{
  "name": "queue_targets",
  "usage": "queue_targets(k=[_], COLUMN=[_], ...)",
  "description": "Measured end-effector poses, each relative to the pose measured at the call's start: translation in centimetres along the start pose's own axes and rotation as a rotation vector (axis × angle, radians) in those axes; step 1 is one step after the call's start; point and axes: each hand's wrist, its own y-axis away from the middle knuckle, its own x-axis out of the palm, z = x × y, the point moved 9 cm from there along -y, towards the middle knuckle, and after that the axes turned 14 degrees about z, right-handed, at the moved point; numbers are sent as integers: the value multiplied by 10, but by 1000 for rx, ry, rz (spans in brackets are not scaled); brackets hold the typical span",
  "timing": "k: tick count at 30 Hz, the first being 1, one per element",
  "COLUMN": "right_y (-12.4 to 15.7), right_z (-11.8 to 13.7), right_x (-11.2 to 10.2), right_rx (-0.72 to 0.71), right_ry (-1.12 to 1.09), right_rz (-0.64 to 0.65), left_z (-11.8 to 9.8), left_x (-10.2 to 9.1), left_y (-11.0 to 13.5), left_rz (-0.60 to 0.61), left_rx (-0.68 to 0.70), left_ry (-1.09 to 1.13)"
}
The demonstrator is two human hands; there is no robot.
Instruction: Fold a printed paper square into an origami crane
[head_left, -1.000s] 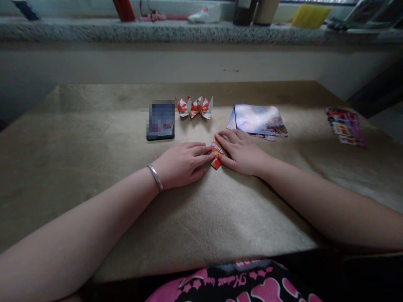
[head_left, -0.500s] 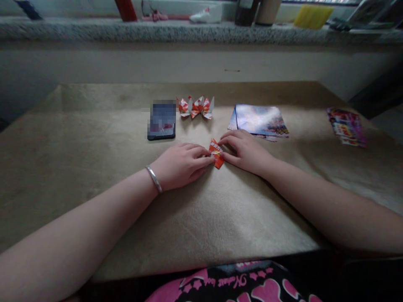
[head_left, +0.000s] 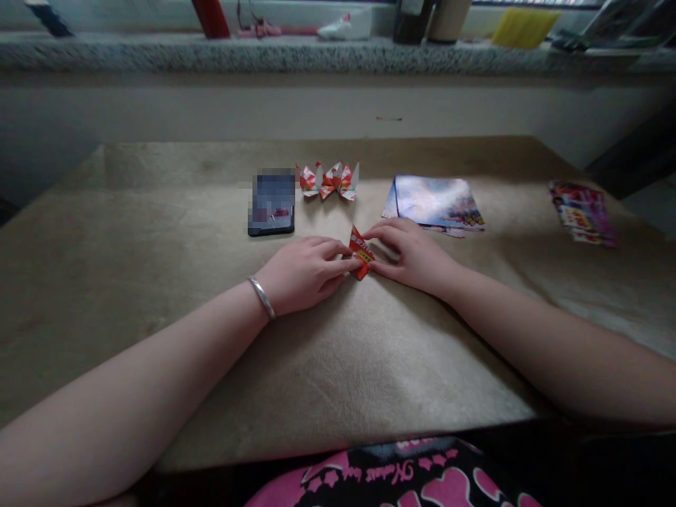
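Observation:
Between my two hands a small folded piece of red-orange printed paper (head_left: 360, 248) rests on the table, its pointed tip facing away from me. My left hand (head_left: 311, 271), with a silver bangle at the wrist, grips the paper's left side with its fingertips. From the other side, the thumb and fingers of my right hand (head_left: 409, 252) close on its right edge. Beyond my hands stand folded red-and-white paper pieces (head_left: 332, 182) with upright points, set close together in a row.
A phone (head_left: 272, 204) lies left of the folded pieces. Printed sheets (head_left: 441, 202) are stacked behind my right hand, and more colourful paper strips (head_left: 581, 213) lie at the far right. Behind the table (head_left: 296, 380), a granite sill (head_left: 296, 56) carries bottles and a yellow block (head_left: 527, 28).
The folded paper has turned slightly, and its tip now points further up and to the left. My left hand has shifted a little up and to the right.

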Motion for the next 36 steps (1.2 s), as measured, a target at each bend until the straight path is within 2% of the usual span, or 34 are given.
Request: queue_targets(k=[7, 9, 12, 14, 16, 22, 27, 36], right_y=[-3, -3, 0, 2, 2, 2, -2, -3], right_z=[3, 3, 10, 22, 27, 32, 19, 13], right_x=[9, 8, -1, 1, 3, 5, 12, 23], right_rx=[23, 13, -84, -213, -247, -189, -73, -36], right_ry=[112, 122, 100, 92, 104, 209, 187, 180], right_rz=[81, 54, -45, -2, 53, 107, 170, 248], left_z=[-3, -4, -5, -5, -5, -2, 3, 6], left_x=[2, 4, 3, 2, 1, 0, 4, 6], left_y=[-2, -2, -1, 0, 1, -1, -2, -1], left_rz=[48, 72, 85, 81, 76, 53, 59, 81], left_rx=[-11, -9, -11, -16, -26, -44, -59, -63], left_ry=[-20, -9, 14, 14, 0, 0, 68, 116])
